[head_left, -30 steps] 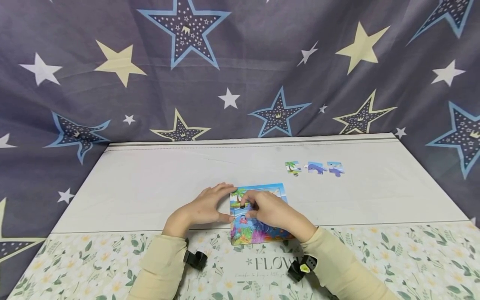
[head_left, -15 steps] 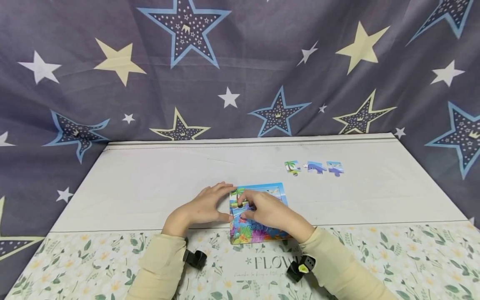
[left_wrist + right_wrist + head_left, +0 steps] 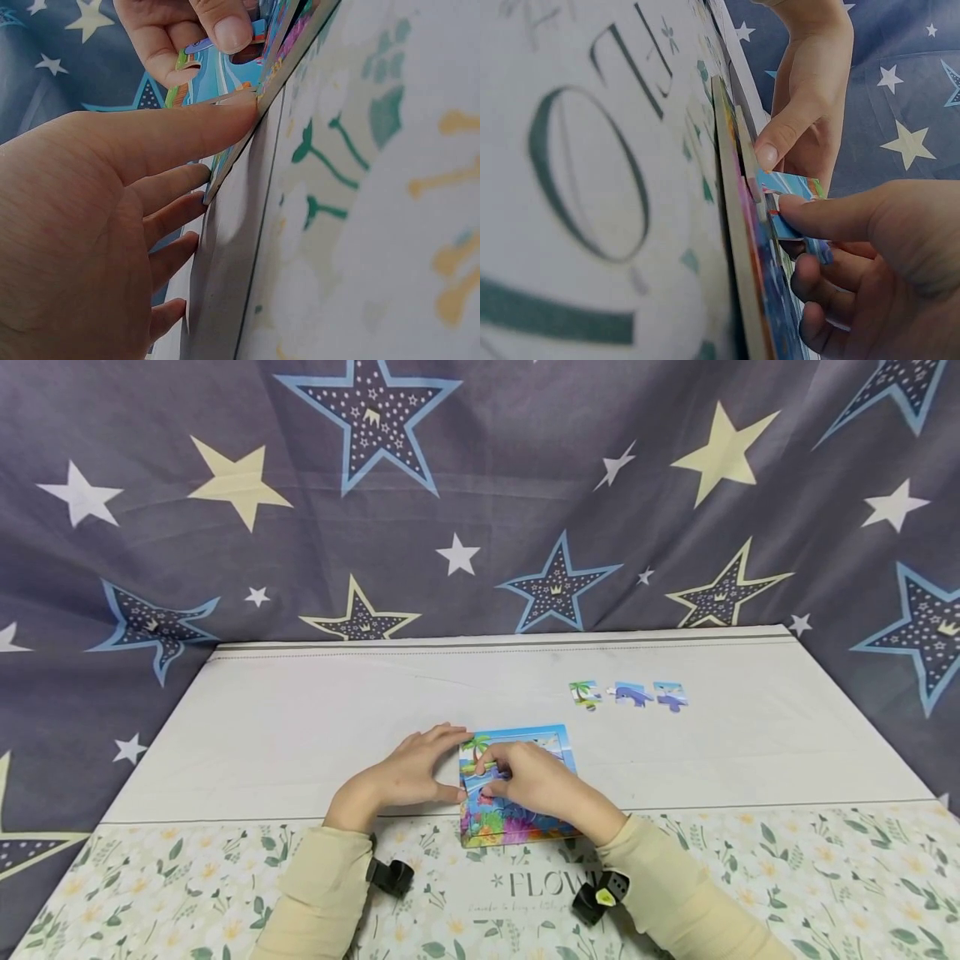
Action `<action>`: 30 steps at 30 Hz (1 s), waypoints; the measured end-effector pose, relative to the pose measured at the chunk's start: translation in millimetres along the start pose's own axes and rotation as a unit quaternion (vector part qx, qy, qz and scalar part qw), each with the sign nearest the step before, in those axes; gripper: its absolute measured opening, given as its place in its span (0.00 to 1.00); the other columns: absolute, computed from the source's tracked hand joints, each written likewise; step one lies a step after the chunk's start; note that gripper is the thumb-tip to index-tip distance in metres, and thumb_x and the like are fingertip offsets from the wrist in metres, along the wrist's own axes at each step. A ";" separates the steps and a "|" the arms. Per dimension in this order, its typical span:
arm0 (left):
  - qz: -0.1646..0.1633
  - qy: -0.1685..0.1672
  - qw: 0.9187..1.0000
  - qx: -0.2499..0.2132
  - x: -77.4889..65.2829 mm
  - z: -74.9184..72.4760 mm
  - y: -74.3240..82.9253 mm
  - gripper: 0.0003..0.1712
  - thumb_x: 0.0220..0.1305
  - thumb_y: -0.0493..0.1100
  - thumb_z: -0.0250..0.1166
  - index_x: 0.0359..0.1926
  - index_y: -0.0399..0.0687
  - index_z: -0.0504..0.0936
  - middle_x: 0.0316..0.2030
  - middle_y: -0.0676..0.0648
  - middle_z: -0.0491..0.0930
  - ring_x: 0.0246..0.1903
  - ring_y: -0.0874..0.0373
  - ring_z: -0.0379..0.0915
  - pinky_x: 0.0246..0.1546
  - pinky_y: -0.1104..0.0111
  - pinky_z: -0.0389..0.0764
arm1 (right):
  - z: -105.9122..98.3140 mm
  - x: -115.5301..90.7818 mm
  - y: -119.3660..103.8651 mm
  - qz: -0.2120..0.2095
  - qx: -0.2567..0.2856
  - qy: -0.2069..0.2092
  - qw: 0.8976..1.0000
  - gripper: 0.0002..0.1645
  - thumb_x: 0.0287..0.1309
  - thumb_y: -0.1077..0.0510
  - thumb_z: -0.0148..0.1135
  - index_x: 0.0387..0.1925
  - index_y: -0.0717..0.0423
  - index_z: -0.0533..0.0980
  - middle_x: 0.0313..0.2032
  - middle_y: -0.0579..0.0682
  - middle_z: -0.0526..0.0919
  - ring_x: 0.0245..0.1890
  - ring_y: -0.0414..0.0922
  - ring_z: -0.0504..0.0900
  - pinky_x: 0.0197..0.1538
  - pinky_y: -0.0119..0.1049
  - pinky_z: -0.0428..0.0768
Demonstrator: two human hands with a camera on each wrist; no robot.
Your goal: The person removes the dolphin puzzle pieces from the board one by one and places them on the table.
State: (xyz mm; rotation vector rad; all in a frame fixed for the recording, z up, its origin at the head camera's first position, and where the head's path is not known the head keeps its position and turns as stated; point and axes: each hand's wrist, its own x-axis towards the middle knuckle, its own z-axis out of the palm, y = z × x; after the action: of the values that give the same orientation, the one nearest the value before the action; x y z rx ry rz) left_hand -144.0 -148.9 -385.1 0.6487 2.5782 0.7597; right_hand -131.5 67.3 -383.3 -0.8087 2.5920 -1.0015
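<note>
My right hand [image 3: 542,783] is over the jigsaw puzzle board [image 3: 491,841], pinching a blue puzzle piece [image 3: 798,182] between thumb and fingers. In the right wrist view the piece is tilted up from the board, close over its left part. Beside the board's left edge lies my left hand [image 3: 405,777]; its thumb [image 3: 202,127] and fingertips touch that edge, fingers stretched out. The board carries a sea picture with a palm, a crab and bright corals. Much of its middle is hidden under my right hand.
Three loose pieces lie further back on the right: a palm piece [image 3: 584,695], a dolphin piece [image 3: 632,696] and another blue-purple piece [image 3: 671,697]. A flowered cloth [image 3: 187,885] covers the near part of the white table [image 3: 300,718]. A star-patterned curtain [image 3: 480,485] hangs behind.
My right fingertips have shifted slightly left and stay over the board's left part, still pinching the piece. My left hand stays at the board's edge.
</note>
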 end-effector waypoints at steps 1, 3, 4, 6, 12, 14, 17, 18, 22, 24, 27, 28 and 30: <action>0.000 0.000 1.000 0.000 0.0 0.1 0.0 0.50 0.56 0.52 0.72 0.75 0.47 0.60 0.75 0.43 0.55 0.75 0.43 0.42 0.73 0.42 0.40 | -0.2 0.1 0.2 0.001 0.002 0.000 1.000 0.07 0.58 0.62 0.70 0.38 0.50 0.81 0.31 0.42 0.81 0.25 0.39 0.72 0.31 0.35 0.74; -0.001 0.000 1.000 0.000 0.0 0.1 0.2 0.49 0.56 0.51 0.72 0.75 0.47 0.60 0.75 0.43 0.55 0.75 0.43 0.42 0.73 0.42 0.40 | -0.5 0.1 0.2 0.004 0.008 0.000 1.000 0.07 0.58 0.61 0.70 0.38 0.50 0.82 0.32 0.42 0.81 0.24 0.39 0.72 0.31 0.34 0.73; -0.001 0.000 1.000 0.000 0.0 0.1 0.4 0.49 0.56 0.51 0.73 0.75 0.47 0.60 0.74 0.43 0.55 0.75 0.42 0.43 0.73 0.42 0.41 | -0.7 0.1 0.1 0.005 0.011 0.001 1.000 0.07 0.58 0.61 0.71 0.38 0.50 0.82 0.32 0.42 0.81 0.24 0.39 0.72 0.31 0.34 0.73; -0.001 0.000 1.000 0.000 -0.1 0.1 0.8 0.50 0.56 0.51 0.73 0.75 0.47 0.60 0.74 0.42 0.55 0.75 0.42 0.43 0.73 0.42 0.41 | -1.0 0.2 0.2 0.007 0.015 0.000 1.000 0.07 0.58 0.61 0.71 0.38 0.50 0.82 0.33 0.43 0.82 0.24 0.38 0.73 0.31 0.34 0.74; -0.004 0.000 1.000 0.000 -0.1 0.0 0.5 0.49 0.56 0.51 0.72 0.75 0.47 0.60 0.75 0.43 0.54 0.75 0.41 0.42 0.72 0.41 0.41 | -3.5 -0.3 1.2 0.010 0.013 -0.002 1.000 0.07 0.59 0.59 0.70 0.39 0.49 0.82 0.38 0.46 0.84 0.31 0.39 0.79 0.36 0.37 0.78; -0.008 -0.001 1.000 -0.001 0.1 0.0 0.3 0.49 0.56 0.52 0.72 0.75 0.48 0.60 0.75 0.43 0.54 0.75 0.41 0.42 0.72 0.40 0.41 | -5.6 -0.7 1.3 0.010 0.011 -0.001 1.000 0.07 0.60 0.59 0.69 0.41 0.50 0.81 0.36 0.46 0.84 0.30 0.40 0.78 0.36 0.38 0.78; -0.008 -0.001 1.000 0.001 0.4 0.0 -0.1 0.49 0.57 0.52 0.72 0.76 0.49 0.60 0.75 0.44 0.53 0.75 0.42 0.42 0.72 0.41 0.40 | -9.8 -1.7 1.2 0.009 0.012 0.002 1.000 0.06 0.64 0.60 0.65 0.43 0.51 0.81 0.33 0.45 0.83 0.28 0.39 0.78 0.33 0.36 0.78; -0.007 -0.001 1.000 0.002 0.4 0.1 -0.2 0.49 0.57 0.52 0.72 0.76 0.49 0.60 0.75 0.44 0.54 0.75 0.42 0.42 0.72 0.41 0.40 | -11.6 -2.0 1.5 0.009 0.013 0.004 1.000 0.06 0.65 0.60 0.63 0.43 0.52 0.81 0.32 0.45 0.83 0.27 0.39 0.77 0.33 0.35 0.78; -0.003 0.000 1.000 0.003 0.8 0.4 -0.1 0.49 0.56 0.52 0.72 0.75 0.49 0.60 0.75 0.44 0.54 0.75 0.43 0.42 0.73 0.42 0.40 | -20.4 -4.2 5.0 0.015 0.016 0.013 1.000 0.07 0.68 0.61 0.61 0.44 0.55 0.81 0.32 0.45 0.83 0.27 0.37 0.76 0.32 0.34 0.78; -0.003 -0.001 1.000 0.001 0.6 0.4 0.4 0.49 0.56 0.52 0.72 0.75 0.48 0.60 0.75 0.43 0.54 0.75 0.43 0.41 0.73 0.42 0.40 | -25.5 -5.5 7.8 0.018 0.014 0.013 1.000 0.07 0.68 0.61 0.61 0.45 0.55 0.81 0.32 0.45 0.83 0.27 0.38 0.76 0.32 0.34 0.78; -0.002 0.000 1.000 0.000 0.3 0.1 1.4 0.49 0.56 0.51 0.72 0.75 0.48 0.60 0.75 0.43 0.54 0.75 0.43 0.41 0.73 0.42 0.40 | -33.8 -7.2 12.1 0.023 0.011 0.005 1.000 0.08 0.67 0.61 0.61 0.45 0.57 0.81 0.27 0.46 0.81 0.21 0.39 0.72 0.27 0.33 0.73; -0.002 0.000 1.000 0.000 0.2 0.1 1.5 0.49 0.56 0.51 0.72 0.75 0.48 0.60 0.75 0.43 0.54 0.75 0.43 0.42 0.73 0.42 0.40 | -36.4 -7.5 13.6 0.026 0.010 0.004 1.000 0.08 0.67 0.60 0.61 0.45 0.57 0.81 0.25 0.46 0.80 0.20 0.39 0.70 0.25 0.33 0.72; 0.001 0.002 1.000 0.003 -0.2 0.0 1.7 0.49 0.56 0.51 0.73 0.75 0.47 0.60 0.75 0.42 0.54 0.75 0.43 0.42 0.73 0.43 0.40 | -41.5 -7.8 16.5 0.032 0.006 0.003 0.999 0.09 0.67 0.60 0.61 0.46 0.58 0.81 0.21 0.47 0.76 0.18 0.40 0.66 0.24 0.33 0.68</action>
State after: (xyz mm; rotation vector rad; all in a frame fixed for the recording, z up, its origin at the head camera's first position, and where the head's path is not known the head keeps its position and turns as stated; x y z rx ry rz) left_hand -143.3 -147.7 -384.0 0.6524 2.5849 0.7552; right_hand -148.9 104.4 -363.8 -0.7158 2.5957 -1.0021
